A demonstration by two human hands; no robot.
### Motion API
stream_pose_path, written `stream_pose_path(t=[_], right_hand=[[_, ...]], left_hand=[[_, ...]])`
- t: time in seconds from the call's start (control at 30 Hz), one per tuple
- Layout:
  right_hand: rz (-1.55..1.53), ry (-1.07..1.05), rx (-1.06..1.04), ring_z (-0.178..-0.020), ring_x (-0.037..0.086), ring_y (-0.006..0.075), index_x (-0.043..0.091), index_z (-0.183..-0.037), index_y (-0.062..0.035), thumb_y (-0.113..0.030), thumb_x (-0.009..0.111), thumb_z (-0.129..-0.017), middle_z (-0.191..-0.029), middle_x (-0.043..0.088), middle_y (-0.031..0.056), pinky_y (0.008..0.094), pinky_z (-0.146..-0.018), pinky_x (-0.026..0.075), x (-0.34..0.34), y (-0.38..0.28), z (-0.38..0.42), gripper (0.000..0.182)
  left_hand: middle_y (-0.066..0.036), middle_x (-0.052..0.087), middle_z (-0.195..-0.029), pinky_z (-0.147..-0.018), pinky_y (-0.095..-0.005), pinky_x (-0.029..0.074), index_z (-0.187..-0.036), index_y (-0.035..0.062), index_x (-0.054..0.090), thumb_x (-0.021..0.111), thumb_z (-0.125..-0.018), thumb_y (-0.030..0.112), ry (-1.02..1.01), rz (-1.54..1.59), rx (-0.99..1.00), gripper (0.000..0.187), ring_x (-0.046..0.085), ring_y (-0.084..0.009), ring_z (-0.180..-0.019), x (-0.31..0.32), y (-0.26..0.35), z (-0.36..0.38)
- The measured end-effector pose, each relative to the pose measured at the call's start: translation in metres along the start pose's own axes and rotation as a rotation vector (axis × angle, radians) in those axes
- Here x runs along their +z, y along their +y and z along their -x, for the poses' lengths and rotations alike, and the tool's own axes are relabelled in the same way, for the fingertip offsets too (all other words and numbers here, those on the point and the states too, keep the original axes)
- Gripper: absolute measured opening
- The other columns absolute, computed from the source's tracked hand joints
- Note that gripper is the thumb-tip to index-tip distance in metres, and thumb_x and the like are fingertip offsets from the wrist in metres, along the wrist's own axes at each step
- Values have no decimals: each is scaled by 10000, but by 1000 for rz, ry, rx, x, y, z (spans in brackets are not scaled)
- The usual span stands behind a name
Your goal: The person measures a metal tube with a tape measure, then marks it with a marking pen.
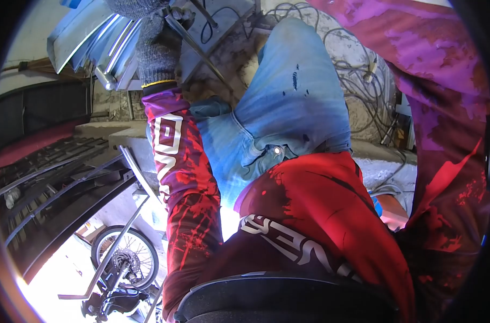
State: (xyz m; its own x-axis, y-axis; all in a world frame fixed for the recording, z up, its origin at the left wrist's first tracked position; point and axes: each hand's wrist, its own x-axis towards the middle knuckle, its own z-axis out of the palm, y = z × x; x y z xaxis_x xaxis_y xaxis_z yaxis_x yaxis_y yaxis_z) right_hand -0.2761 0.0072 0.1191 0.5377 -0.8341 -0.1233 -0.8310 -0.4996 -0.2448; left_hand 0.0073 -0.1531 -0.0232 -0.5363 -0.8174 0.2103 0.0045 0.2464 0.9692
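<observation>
My left hand (157, 51), in a grey knitted glove with a yellow-edged cuff, reaches to the upper left. Its fingers look closed around the upper end of a slim metal bar (199, 49) that slants down to the right. A second patch of grey glove (136, 6) is cut off by the top edge; it may be my right hand, but its fingers do not show. My right sleeve (444, 70) runs out at the top right. Beside the left hand lie several long bluish metal profiles (96, 46) with a round tube end (106, 79).
My bent knee in jeans (304, 81) fills the middle. Loose cables (358, 70) coil on the floor beyond it. At left, metal strips lie on a dark rack (56, 188). A motorcycle wheel (125, 257) and an angled metal frame (115, 247) stand at the lower left.
</observation>
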Motion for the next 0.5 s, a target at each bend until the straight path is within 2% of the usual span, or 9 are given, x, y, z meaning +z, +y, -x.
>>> stream_pose_path(t=[0.27, 0.33, 0.37, 0.4, 0.47, 0.5], right_hand=[[-8, -52, 22, -574, 566, 317, 698, -748, -10, -181, 693, -758, -660, 643, 167, 448, -570, 472, -7, -3, -11, 171], [17, -69, 8, -573, 565, 316, 698, -747, -9, -180, 693, -758, -659, 643, 168, 449, -569, 471, -20, -4, -25, 172], [39, -82, -10, -572, 564, 316, 698, -747, -8, -180, 692, -758, -659, 643, 168, 449, -569, 471, -28, -5, -35, 172], [73, -102, -42, -572, 564, 316, 698, -747, -8, -180, 692, -758, -659, 643, 168, 449, -569, 471, -40, -8, -50, 172], [157, -165, -127, -571, 562, 315, 698, -746, -7, -179, 692, -758, -658, 643, 168, 449, -568, 470, -62, -19, -86, 173], [196, -201, -167, -570, 562, 315, 698, -746, -7, -179, 692, -758, -658, 643, 168, 449, -568, 470, -75, -38, -99, 173]], left_hand=[[-141, 569, -1276, -1070, -416, 405, -1373, 7, 460, 494, -1016, 323, -60, -462, 102, 479, 552, -276, -1165, 2, -9, 1], [-126, 596, -1222, -1042, -415, 435, -1318, -11, 510, 576, -976, 292, -68, 943, -97, 461, 579, -254, -1096, 8, -15, 2], [-113, 631, -1135, -995, -397, 476, -1247, -22, 564, 634, -940, 207, -4, 499, 123, 390, 610, -233, -1012, 12, -13, 0], [-99, 660, -1042, -945, -365, 511, -1168, -21, 609, 646, -914, 130, 186, -393, 408, 298, 640, -225, -959, 12, -18, 3], [-88, 678, -1037, -873, -305, 543, -1123, -13, 623, 614, -898, 55, 151, 1077, -51, 235, 657, -199, -960, 25, 7, 20], [-81, 688, -1034, -804, -256, 554, -1072, -13, 638, 586, -887, 25, 185, 782, -37, 196, 665, -169, -956, 28, 12, 26]])
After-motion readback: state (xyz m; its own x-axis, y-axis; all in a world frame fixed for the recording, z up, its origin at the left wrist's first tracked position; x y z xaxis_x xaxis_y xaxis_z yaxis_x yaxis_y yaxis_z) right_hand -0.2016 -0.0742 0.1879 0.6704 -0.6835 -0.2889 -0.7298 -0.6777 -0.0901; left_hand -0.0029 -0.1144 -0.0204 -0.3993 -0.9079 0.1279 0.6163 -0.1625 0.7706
